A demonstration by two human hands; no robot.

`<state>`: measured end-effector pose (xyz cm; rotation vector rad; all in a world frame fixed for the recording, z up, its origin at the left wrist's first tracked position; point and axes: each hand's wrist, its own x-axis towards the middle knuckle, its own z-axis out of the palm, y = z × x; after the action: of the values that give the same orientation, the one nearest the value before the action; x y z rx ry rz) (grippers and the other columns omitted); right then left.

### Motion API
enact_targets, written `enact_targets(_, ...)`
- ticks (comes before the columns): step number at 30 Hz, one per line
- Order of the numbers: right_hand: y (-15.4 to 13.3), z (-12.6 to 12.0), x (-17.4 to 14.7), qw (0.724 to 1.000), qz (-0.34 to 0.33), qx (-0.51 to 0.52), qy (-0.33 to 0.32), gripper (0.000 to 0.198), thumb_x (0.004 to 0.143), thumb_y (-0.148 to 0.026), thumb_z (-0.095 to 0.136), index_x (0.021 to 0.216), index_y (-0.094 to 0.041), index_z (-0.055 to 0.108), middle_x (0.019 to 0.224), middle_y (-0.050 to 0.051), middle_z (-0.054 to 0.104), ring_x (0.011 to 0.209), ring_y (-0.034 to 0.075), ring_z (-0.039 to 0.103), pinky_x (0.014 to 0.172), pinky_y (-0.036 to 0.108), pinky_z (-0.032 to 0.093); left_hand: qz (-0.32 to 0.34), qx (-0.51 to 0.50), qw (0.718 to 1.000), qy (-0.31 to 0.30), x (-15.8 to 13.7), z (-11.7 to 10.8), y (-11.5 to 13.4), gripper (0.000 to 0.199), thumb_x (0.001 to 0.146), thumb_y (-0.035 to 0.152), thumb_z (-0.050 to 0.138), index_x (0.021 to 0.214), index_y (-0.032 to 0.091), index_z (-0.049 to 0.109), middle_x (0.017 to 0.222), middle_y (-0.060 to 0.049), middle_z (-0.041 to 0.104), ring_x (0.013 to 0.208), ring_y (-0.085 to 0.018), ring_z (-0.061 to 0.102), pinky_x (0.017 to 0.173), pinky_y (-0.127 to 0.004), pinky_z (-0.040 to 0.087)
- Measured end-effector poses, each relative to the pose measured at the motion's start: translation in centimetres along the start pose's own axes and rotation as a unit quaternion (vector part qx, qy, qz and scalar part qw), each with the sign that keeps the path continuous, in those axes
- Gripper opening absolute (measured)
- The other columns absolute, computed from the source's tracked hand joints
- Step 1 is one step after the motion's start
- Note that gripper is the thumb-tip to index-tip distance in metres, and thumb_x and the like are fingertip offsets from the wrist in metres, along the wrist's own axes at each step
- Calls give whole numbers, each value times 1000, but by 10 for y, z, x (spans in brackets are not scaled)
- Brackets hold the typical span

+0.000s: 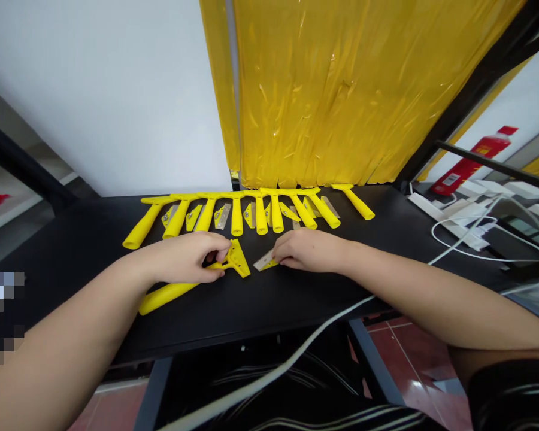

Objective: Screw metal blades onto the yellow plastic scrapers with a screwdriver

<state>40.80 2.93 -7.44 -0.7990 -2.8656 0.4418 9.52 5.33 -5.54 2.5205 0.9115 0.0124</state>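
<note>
My left hand (193, 257) is closed around the neck of a yellow scraper handle (170, 294), its grip slanting down to the left and its flat, holed head pointing right. Across a small gap, my right hand (303, 250) pinches a yellow blade holder (268, 264) with a flat metal blade at its left end. The fingertips of the right hand partly cover this piece. Behind both hands, several more yellow scraper handles (236, 216) lie in a row, heads to the back. Between them lie several loose yellow blade pieces with metal blades (223, 216).
The black table (269, 305) ends at a front edge near my lap. A white cable (305, 346) hangs across that edge. At the right are a white power strip (449, 221), tangled cords and a red bottle (474, 160) behind a black bar. Yellow plastic sheeting (332, 90) hangs behind.
</note>
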Motion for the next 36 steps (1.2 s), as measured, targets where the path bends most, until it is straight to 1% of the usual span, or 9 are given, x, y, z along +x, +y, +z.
enact_targets(3,15,-7,-7,999,24,-31,-11,17,95,-8,65,97,-18,79,101,6,78,96,20,70,87,34,54,10,-8,1000,-2,2,1,3,19,84,30,69,77,22,53,82,1,60,68,-14,53,61,-27,41)
enact_targets(6,27,-9,-15,998,55,-17,3,13,94,-11,69,97,-18,79,102,6,78,95,21,71,88,35,54,16,-14,1000,-1,5,3,6,15,87,33,70,82,22,59,84,0,64,70,-15,56,62,-28,43)
enact_targets(8,34,-9,-21,998,68,2,14,12,94,-12,70,99,-18,80,103,7,78,96,20,71,89,35,54,19,-15,1000,2,7,5,7,12,90,35,69,90,23,66,90,-1,68,73,-16,59,64,-28,45)
enact_targets(11,39,-8,-30,997,74,28,26,12,95,-14,72,103,-18,80,104,7,78,97,20,72,91,36,54,32,-15,999,11,11,10,8,16,95,38,66,101,24,71,103,-4,73,82,-17,65,72,-30,49)
enact_targets(14,40,-10,-36,995,68,54,43,19,93,-12,72,110,-18,79,111,8,77,104,21,71,95,36,54,40,-12,999,18,14,14,8,20,100,41,63,106,24,70,109,-5,73,92,-19,68,80,-31,52)
enact_targets(18,40,-10,-41,994,67,58,70,24,90,-6,69,109,-18,77,117,9,75,107,21,69,98,37,54,40,-3,999,28,17,18,9,22,102,42,62,109,23,70,110,-6,73,96,-20,69,82,-31,53)
enact_targets(24,43,-7,-41,992,112,39,50,29,85,-1,66,106,-18,77,114,9,76,104,22,70,96,37,54,43,-3,998,38,15,19,10,23,102,41,61,114,24,71,115,-6,73,103,-21,70,84,-31,53)
enact_targets(29,40,-9,-40,991,127,32,38,27,85,-1,65,102,-19,76,112,8,75,98,21,69,90,34,53,51,-5,998,42,14,20,9,23,102,40,61,115,24,71,115,-6,73,104,-22,70,88,-32,54)
enact_targets(36,37,-10,-41,986,155,41,34,22,87,-4,66,102,-18,73,105,6,74,84,17,64,78,30,48,47,-1,998,38,14,20,9,21,103,38,61,115,24,70,116,-5,72,103,-20,70,86,-30,54)
